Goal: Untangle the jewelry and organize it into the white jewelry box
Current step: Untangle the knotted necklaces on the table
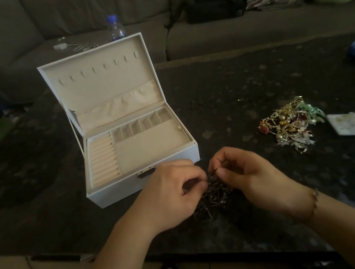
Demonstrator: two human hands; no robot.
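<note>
Left hand point(170, 188) and right hand point(244, 170) both curl their fingers into a dark tangle of jewelry point(213, 194), pinching strands at its top; the tangle sits near the front edge of the dark surface point(245, 82). White jewelry box point(136, 140) stands lid-up just beyond the left hand, front corner close to the knuckles. A second, gold-and-green jewelry pile point(290, 124) lies well right, a small tile point(349, 123) beside it. Bare surface between box and pile.
</note>
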